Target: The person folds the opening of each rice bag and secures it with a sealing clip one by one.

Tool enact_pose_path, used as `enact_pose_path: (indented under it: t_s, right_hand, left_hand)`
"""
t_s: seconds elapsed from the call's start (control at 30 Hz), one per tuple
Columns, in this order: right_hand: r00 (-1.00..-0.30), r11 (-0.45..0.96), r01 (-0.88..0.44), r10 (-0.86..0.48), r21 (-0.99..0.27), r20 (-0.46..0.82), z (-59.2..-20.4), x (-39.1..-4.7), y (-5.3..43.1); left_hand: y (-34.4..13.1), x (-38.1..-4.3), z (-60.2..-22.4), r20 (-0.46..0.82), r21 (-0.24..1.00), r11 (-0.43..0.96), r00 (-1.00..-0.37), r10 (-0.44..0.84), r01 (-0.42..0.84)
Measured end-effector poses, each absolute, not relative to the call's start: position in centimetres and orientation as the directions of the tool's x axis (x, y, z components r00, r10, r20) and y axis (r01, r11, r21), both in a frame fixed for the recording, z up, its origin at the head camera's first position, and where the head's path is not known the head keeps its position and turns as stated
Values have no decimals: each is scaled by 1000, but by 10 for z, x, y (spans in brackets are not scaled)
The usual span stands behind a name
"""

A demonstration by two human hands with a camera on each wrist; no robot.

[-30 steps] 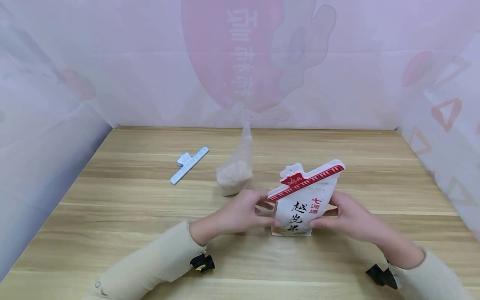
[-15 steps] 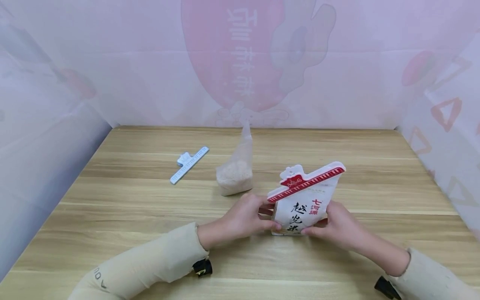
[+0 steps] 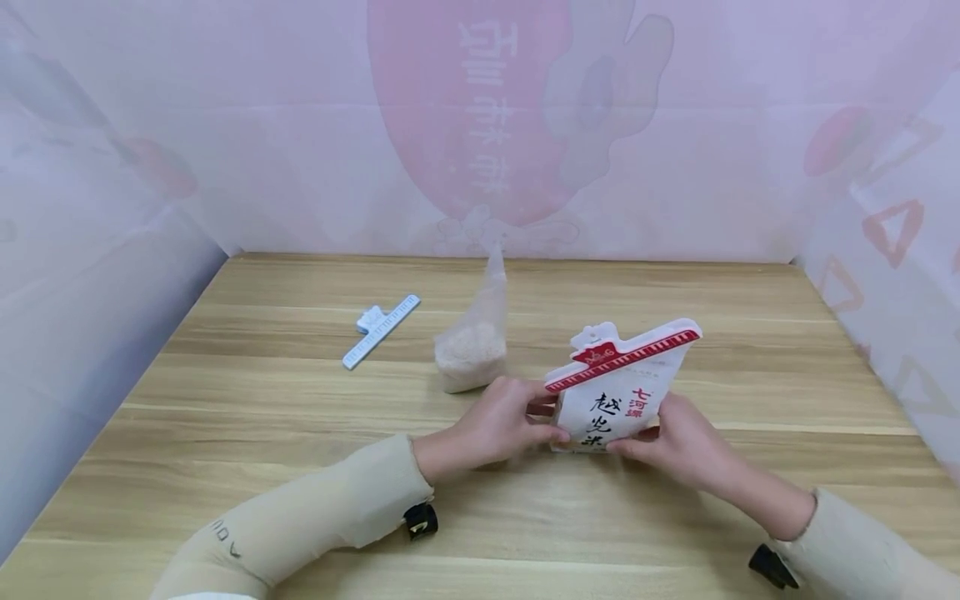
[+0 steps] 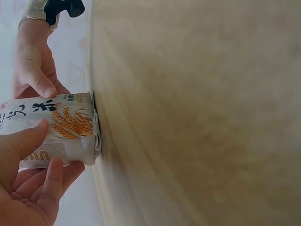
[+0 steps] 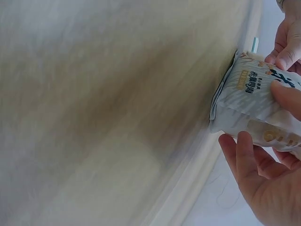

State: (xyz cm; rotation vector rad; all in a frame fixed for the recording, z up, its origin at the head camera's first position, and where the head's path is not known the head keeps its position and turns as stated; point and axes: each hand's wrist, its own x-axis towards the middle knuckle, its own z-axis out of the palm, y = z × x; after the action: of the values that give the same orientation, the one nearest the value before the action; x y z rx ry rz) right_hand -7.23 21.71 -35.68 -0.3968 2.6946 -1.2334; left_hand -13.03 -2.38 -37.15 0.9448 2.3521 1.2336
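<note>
A white paper rice bag (image 3: 626, 408) with black and red characters stands in front of me, right of the middle. Across its slanted top sits a red and white sealing clip (image 3: 630, 358). My left hand (image 3: 498, 421) grips the bag's left side, thumb on the front; my right hand (image 3: 690, 437) holds the lower right side likewise. Orange grain ears decorate the bag (image 4: 70, 122) in the left wrist view, where its base lies close to the wooden table. Whether it touches, I cannot tell. Fingers of the right hand (image 5: 268, 183) spread along the bag's side in the right wrist view.
Behind my left hand stands a clear plastic bag (image 3: 472, 357) of pale grains, its top twisted upward. Left of it a light blue sealing clip (image 3: 382, 332) lies on the wooden table (image 3: 247, 400). Printed pale curtains (image 3: 285, 150) enclose the back and sides.
Both hands have shifted the rice bag slightly away from me and to the right. My right hand has slid lower along its side. The clear bag and blue clip stay put.
</note>
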Motion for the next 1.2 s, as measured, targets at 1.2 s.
enact_pose_path:
  t_s: [1.2]
  right_hand:
    - [-961, 664, -202, -275, -720, 17, -360, -124, 247]
  left_hand:
    - [15, -179, -375, -39, 819, 469, -785, 619, 330]
